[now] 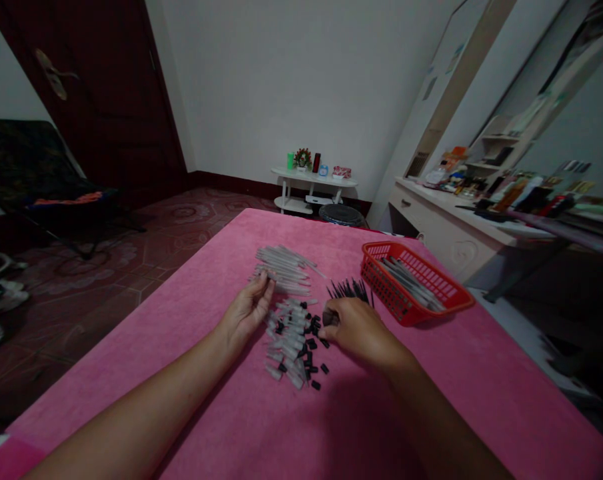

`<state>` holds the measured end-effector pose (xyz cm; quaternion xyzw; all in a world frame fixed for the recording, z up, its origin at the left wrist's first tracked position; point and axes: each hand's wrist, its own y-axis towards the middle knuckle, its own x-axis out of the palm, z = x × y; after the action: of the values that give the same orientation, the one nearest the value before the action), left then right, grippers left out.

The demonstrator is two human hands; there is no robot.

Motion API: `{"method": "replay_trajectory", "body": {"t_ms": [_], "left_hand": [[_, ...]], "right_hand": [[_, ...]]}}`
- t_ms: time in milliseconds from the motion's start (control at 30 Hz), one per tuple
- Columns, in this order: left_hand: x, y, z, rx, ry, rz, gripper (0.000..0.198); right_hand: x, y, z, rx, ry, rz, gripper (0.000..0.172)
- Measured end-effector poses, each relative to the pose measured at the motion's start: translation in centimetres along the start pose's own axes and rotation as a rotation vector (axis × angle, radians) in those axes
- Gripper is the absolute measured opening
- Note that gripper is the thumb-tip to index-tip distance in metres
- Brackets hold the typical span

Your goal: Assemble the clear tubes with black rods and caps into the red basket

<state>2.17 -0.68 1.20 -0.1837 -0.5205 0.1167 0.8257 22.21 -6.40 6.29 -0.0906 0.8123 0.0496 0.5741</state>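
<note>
Left hand (248, 308) lies loosely open, fingertips on the clear tubes (286, 270); right hand (354, 327) pinches one small black cap (328, 319). Tubes heaped mid pink cloth (241, 413), too many to count. One red basket (414, 283) right of heap.

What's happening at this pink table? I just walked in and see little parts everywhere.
A person sits at the pink cloth-covered table. The left hand rests on a heap of clear plastic tubes; the right hand touches small black caps beside a bundle of thin black sticks. A red plastic basket holds more long pieces.
</note>
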Motion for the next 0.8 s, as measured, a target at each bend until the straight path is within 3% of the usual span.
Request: {"method": "replay_trajectory", "body": {"t_ms": [133, 333, 433, 600, 700, 800], "left_hand": [[0.2, -0.2, 0.2, -0.007, -0.055, -0.004, 0.021], [-0.2, -0.2, -0.3, 0.040, 0.082, -0.102, 0.021], [-0.8, -0.1, -0.8, 0.078, 0.173, -0.207, 0.016], [-1.3, -0.1, -1.4, 0.080, 0.293, -0.342, 0.007], [-1.2, -0.2, -1.4, 0.090, 0.329, -0.354, 0.011], [-1.1, -0.3, -1.4, 0.101, 0.346, -0.339, 0.017]], "right_hand": [[0.9, -0.1, 0.0, 0.024, -0.143, -0.112, 0.012], [1.0, -0.5, -0.1, -0.020, -0.197, -0.108, 0.015], [0.3, -0.4, 0.0, -0.049, -0.020, -0.036, 0.015], [0.4, 0.3, -0.2, -0.210, 0.381, 0.289, 0.024], [1.2, 0.7, -0.4, -0.175, 0.544, 0.371, 0.023], [1.8, 0.9, -0.5, -0.080, 0.740, 0.374, 0.020]]}}
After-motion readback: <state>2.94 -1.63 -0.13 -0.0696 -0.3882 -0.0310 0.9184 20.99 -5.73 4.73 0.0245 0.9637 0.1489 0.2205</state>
